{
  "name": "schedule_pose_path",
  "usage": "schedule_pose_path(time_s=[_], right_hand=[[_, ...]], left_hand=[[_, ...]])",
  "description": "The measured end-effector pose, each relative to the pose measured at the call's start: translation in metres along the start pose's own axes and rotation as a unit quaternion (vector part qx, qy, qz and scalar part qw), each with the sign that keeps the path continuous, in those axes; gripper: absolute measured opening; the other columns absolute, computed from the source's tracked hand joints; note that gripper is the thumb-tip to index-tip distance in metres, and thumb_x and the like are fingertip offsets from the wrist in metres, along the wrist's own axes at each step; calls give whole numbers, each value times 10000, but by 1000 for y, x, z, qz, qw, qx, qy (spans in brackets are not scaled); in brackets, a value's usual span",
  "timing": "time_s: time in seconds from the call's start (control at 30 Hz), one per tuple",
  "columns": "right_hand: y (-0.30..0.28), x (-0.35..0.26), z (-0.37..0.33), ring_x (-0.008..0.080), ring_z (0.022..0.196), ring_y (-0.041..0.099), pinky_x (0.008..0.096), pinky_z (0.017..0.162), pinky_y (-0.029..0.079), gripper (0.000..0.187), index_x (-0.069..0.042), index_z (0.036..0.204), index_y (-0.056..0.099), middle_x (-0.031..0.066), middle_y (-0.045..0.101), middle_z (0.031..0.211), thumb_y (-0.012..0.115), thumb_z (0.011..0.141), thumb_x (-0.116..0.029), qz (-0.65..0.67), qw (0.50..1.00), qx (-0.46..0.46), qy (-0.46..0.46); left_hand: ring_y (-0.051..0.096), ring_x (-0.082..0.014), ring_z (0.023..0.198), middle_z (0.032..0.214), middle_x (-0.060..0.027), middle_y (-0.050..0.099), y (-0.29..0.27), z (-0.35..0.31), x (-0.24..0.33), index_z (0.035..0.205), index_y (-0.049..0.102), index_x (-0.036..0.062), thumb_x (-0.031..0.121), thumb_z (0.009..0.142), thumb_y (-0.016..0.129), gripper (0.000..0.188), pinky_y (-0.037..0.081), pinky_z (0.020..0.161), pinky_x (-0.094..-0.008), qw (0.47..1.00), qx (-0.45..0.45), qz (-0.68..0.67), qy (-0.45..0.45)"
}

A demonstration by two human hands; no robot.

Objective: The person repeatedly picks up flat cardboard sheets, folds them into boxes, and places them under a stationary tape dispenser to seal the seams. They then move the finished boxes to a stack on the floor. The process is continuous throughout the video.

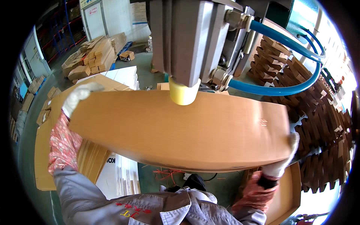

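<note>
At centre, cardboard point(180, 131), long axis left-to-right

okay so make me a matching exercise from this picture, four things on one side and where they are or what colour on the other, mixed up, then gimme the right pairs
Things
1. Left hand
2. Right hand
3. Round tip under the grey machine part
4. Hoses

Places and colours
A. Blue
B. At the right end of the held cardboard piece
C. Yellow
D. At the upper left corner of the held cardboard piece

Right pairs: 1-D, 2-B, 3-C, 4-A
</note>
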State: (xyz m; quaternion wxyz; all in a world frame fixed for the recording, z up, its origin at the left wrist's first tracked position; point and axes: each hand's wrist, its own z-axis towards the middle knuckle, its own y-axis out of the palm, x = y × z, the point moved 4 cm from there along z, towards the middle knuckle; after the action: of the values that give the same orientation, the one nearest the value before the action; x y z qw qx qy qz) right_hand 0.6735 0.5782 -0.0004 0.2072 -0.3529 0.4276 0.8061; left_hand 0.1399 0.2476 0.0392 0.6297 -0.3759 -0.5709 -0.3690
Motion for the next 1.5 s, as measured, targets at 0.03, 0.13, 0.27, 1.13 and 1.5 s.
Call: schedule_pose_path(time_s=[0.03, 0.13, 0.27, 1.13, 1.5], right_hand=[[-28, -14, 7, 301, 1288, 615, 454, 1134, 465, 754, 33, 1488, 518, 177, 616, 1442, 528, 1052, -581, 0, 1000, 23, 11], [-107, -59, 44, 301, 1161, 706, 447, 1058, 537, 738, 35, 1418, 608, 182, 715, 1318, 535, 1046, -599, 2, 997, 66, 45], [-157, -115, 87, 307, 1218, 671, 431, 1102, 496, 809, 20, 1434, 603, 166, 688, 1375, 506, 1027, -672, -75, 985, 156, 5], [-170, -29, 117, 254, 1180, 656, 398, 1088, 470, 772, 24, 1383, 626, 136, 690, 1321, 540, 1023, -654, -104, 981, 164, 30], [-163, -43, -3, 167, 1041, 680, 327, 972, 523, 551, -19, 1261, 698, 64, 727, 1169, 624, 1038, -518, -121, 977, 156, 80]], left_hand=[[714, -229, 1057, 1135, -137, 735, 22, -1, -3, 1352, 624, -50, 263, 922, 672, 534, 582, 924, -402, 999, -40, 10, 4], [714, -161, 956, 1059, -94, 734, 58, 5, -15, 1334, 642, -36, 169, 948, 655, 437, 584, 840, -337, 992, -15, -101, 80], [671, -98, 787, 914, -24, 683, 174, 35, 18, 1251, 642, -23, 125, 973, 650, 316, 561, 713, -277, 976, -1, -155, 155], [561, -107, 786, 840, -2, 546, 209, -25, 0, 1174, 650, 16, 384, 964, 682, 425, 482, 682, -285, 893, 339, 143, 260], [618, -176, 777, 898, -103, 657, 254, -152, -54, 1015, 586, 6, 343, 806, 710, 416, 535, 704, -359, 962, 211, -171, 29]])
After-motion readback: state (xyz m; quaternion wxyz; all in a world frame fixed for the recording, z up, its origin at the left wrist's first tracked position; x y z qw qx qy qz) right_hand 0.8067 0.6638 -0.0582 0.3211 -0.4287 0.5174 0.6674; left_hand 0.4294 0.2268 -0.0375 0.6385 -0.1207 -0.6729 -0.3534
